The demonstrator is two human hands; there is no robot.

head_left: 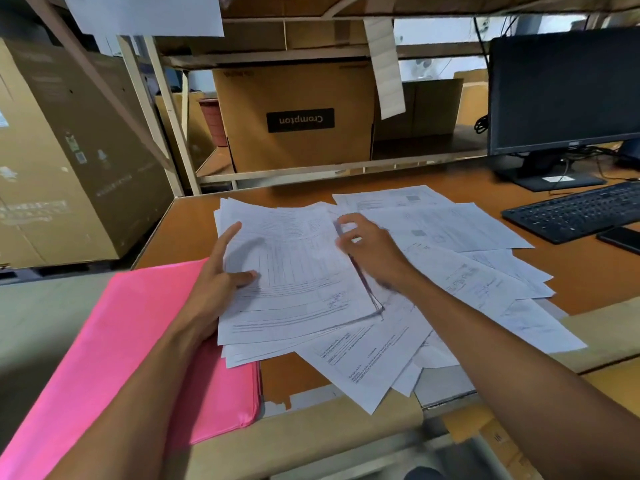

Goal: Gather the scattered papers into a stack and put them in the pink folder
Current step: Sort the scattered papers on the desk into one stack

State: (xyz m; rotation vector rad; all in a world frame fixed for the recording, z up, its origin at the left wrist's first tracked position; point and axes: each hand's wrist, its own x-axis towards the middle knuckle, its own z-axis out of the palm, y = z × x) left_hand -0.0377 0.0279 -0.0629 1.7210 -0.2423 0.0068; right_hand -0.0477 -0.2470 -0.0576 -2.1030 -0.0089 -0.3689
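A stack of printed papers lies on the orange desk, its left part overlapping the pink folder. My left hand holds the stack's left edge, thumb on top and index finger stretched along the edge. At the stack's right edge my right hand, slightly blurred, pinches the sheets with curled fingers. More loose papers spread to the right and toward me, overlapping one another, some hanging over the desk's front edge. The folder lies closed at the desk's left front corner.
A black keyboard, a dark phone and a monitor stand at the right. A cardboard box sits on the shelf behind the desk. A large carton stands to the left of the desk.
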